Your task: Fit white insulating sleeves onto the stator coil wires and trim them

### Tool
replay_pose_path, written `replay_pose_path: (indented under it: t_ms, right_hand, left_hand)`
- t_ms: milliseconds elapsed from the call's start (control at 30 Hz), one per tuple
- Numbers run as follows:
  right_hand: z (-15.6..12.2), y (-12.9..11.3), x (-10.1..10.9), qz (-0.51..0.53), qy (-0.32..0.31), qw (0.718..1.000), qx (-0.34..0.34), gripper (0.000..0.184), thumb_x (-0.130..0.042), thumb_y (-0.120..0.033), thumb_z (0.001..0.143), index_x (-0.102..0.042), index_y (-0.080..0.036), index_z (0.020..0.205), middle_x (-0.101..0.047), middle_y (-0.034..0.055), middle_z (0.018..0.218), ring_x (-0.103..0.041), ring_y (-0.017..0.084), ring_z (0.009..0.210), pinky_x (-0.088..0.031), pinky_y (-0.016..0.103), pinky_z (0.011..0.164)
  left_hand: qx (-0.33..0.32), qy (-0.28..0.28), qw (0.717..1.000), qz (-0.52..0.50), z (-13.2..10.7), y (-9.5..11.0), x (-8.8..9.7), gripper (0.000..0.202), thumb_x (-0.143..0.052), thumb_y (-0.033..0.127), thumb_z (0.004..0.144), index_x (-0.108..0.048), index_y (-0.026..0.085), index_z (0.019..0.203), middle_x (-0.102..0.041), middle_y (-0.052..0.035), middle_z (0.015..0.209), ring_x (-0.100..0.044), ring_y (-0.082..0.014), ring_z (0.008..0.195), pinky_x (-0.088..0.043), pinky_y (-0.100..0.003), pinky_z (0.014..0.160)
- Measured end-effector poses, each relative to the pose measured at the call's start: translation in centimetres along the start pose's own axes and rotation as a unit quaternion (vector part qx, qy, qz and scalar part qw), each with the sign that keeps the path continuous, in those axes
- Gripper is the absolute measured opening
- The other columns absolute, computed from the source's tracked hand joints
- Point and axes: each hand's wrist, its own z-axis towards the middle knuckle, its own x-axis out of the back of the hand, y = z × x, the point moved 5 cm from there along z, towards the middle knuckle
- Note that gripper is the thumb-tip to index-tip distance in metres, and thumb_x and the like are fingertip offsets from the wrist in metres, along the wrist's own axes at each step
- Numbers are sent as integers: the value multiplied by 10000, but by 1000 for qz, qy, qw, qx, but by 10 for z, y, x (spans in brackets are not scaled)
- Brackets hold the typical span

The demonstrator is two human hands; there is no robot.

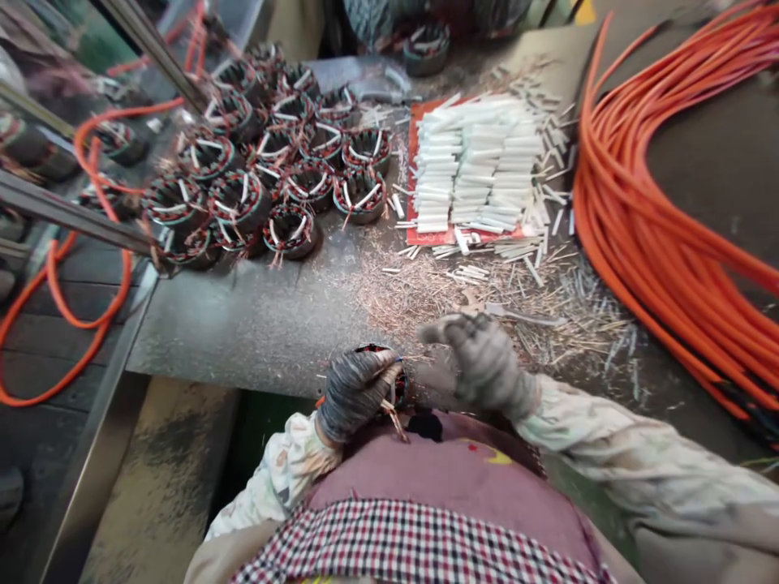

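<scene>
- Two gloved hands sit at the counter's (243,332) near edge.
- The left hand's (356,393) fingers (365,377) close around a wound motor stator (397,386), just off the near edge.
- The right hand's (487,365) fingers (444,328) pinch together beside it; anything held is too small to tell.
- Farther stators (237,199) crowd the far left.
- White insulating sleeves (480,162) lie on a red mat (414,162), far centre.
- Wire clippings (548,324) litter the counter's right.
- Coiled orange cable (621,219) lies right.

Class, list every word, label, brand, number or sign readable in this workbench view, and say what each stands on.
None readable: the yellow mark on the pink smock is too blurred to read, and the wound motor stators and orange cable show no legible text.
</scene>
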Motion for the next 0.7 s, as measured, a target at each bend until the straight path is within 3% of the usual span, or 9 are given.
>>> replay_pose_path:
  t_ms: [133, 200, 300, 400, 500, 567, 633, 700]
  right_hand:
    - [11, 1, 19, -209, 31, 975, 71, 366, -704, -563, 844, -733, -234, 1001, -742, 71, 888, -671, 286, 839, -568, 405, 701]
    - [15, 3, 27, -273, 44, 957, 89, 378, -711, -533, 846, -734, -235, 1078, -759, 91, 988, -680, 313, 920, -570, 422, 752]
    - [17, 4, 40, -406, 66, 905, 114, 395, -693, -500, 871, -716, -248, 1173, -758, 110, 1117, -674, 341, 1025, -562, 443, 831]
    - [16, 11, 56, -503, 83, 852, 123, 407, -643, -463, 916, -683, -245, 1257, -738, 131, 1217, -663, 350, 1100, -540, 463, 917]
    - [15, 26, 74, -581, 95, 799, 122, 548, -656, -486, 905, -607, -202, 1371, -677, 186, 1347, -626, 402, 1204, -475, 575, 1023]
    - [16, 37, 83, -625, 94, 764, 126, 593, -682, -516, 883, -601, -158, 1350, -685, 232, 1311, -640, 433, 1173, -409, 674, 1062]
    - [19, 44, 86, -618, 97, 765, 152, 504, -636, -498, 921, -626, -131, 1266, -718, 252, 1211, -677, 428, 1095, -383, 714, 1073]
    - [16, 43, 82, -560, 124, 795, 197, 431, -560, -458, 972, -617, -130, 1246, -724, 246, 1183, -693, 415, 1084, -455, 675, 1044]
  left_hand:
    - [106, 20, 988, -109, 0, -5, 3, 139, -727, 268, 877, -815, 210, 968, -790, -34, 796, -724, -169, 702, -576, -277, 672]
    - [159, 51, 972, -164, -1, -10, 8, 262, -792, 246, 789, -791, 210, 1048, -720, 23, 683, -657, -127, 596, -529, -228, 583]
    - [211, 142, 938, -235, 1, -17, 19, 457, -838, 268, 737, -709, 205, 1172, -614, 90, 589, -572, -86, 500, -476, -187, 527]
    - [248, 215, 894, -306, 5, -20, 22, 508, -816, 371, 786, -638, 199, 1229, -636, 85, 614, -568, -87, 481, -472, -188, 510]
    - [283, 170, 854, -403, 10, -15, 10, 579, -768, 534, 836, -631, 187, 1280, -720, 9, 769, -646, -119, 570, -517, -219, 545]
    - [303, 118, 820, -471, 10, -12, 3, 633, -709, 640, 858, -648, 174, 1283, -746, -44, 845, -702, -166, 655, -567, -271, 597]
    - [303, 99, 804, -503, 7, -13, 8, 667, -674, 694, 859, -649, 194, 1300, -763, -78, 928, -741, -212, 758, -609, -332, 677]
    - [279, 121, 838, -453, 1, -18, 25, 632, -677, 671, 871, -644, 237, 1330, -764, -87, 1054, -753, -230, 878, -627, -373, 780]
